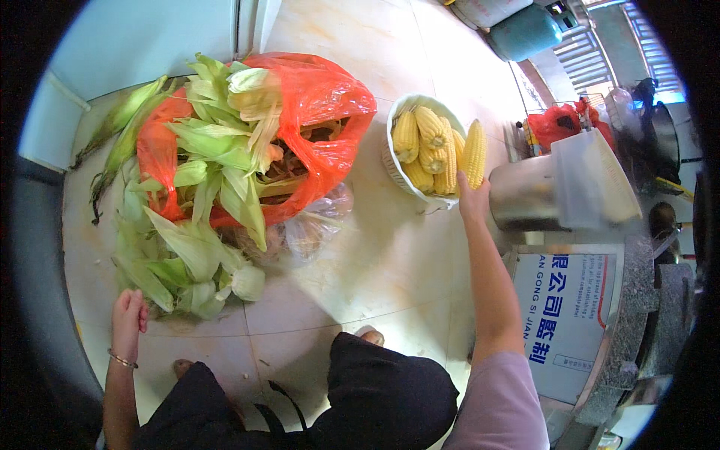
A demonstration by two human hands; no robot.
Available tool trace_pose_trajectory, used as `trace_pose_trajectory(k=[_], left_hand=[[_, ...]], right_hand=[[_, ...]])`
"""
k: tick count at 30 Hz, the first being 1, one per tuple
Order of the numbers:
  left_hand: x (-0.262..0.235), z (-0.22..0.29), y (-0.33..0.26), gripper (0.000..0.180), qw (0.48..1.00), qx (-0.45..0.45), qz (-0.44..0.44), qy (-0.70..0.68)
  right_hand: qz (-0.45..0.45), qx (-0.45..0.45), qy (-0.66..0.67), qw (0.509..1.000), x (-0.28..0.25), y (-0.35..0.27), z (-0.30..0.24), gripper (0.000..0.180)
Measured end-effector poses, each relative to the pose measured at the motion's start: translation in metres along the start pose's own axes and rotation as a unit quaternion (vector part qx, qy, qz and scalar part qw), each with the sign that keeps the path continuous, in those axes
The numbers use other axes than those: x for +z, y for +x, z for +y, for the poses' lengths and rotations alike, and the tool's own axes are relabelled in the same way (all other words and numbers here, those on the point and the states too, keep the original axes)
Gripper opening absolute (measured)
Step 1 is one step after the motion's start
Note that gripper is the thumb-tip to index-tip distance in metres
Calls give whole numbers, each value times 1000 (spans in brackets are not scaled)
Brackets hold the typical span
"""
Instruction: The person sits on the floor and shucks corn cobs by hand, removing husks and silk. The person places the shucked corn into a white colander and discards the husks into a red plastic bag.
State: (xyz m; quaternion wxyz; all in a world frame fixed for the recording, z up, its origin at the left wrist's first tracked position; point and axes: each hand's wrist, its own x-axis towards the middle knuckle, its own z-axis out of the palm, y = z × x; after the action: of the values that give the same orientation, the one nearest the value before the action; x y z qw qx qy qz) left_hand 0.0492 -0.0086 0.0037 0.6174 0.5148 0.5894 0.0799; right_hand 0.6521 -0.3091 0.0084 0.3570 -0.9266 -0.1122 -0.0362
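My right hand point(473, 201) grips the lower end of a husked corn cob point(474, 154), held upright at the right rim of a pale round basket point(391, 161). Inside the basket lie several yellow cobs point(432, 127), bare of husk. Down at the left, my left hand point(130, 313), with a bracelet at the wrist, is curled into a loose fist with nothing visible in it. It is beside a heap of green corn husks point(187, 251). More husks spill out of a red plastic bag point(326, 97) behind the heap.
Two unhusked ears point(124, 142) lie left of the bag. A clear plastic bag point(319, 225) rests against its front. Right of the basket stand a metal pot point(521, 193) and a printed panel point(566, 315). Gas cylinders point(525, 34) are at the far right. My knees point(382, 390) are in front.
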Motion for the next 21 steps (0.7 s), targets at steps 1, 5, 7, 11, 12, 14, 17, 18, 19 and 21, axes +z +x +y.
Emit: trace_pose_trajectory(k=[1,5,7,11,12,14,17,18,19,21], left_hand=[[-4,-4,1,25,1000,17,7,14],[-7,-10,-1,14,990,83,12,109],[5,-2,-5,31,971,138,47,187],[-4,-5,-6,53,933,187,145,270],[-9,-8,-2,53,936,189,152,257],[-15,1,0,52,929,178,176,272],[-32,-9,23,57,911,228,221,262],[-37,-9,28,57,899,251,248,259],[-42,-12,32,58,886,275,273,256],[-47,-21,38,57,883,270,283,260]], right_hand=[[10,-22,29,999,8,1,4,56],[-46,-79,-112,989,13,-13,15,54],[26,-127,-196,972,5,-25,11,51],[-79,-288,-106,949,-4,-84,-67,47],[-146,-358,-93,917,-6,-105,-90,45],[-276,-475,-61,833,-3,-155,-125,40],[-377,-606,28,700,0,-211,-193,34],[-404,-630,85,658,9,-227,-214,34],[-440,-642,130,615,21,-240,-236,36],[-465,-654,100,588,61,-275,-287,44]])
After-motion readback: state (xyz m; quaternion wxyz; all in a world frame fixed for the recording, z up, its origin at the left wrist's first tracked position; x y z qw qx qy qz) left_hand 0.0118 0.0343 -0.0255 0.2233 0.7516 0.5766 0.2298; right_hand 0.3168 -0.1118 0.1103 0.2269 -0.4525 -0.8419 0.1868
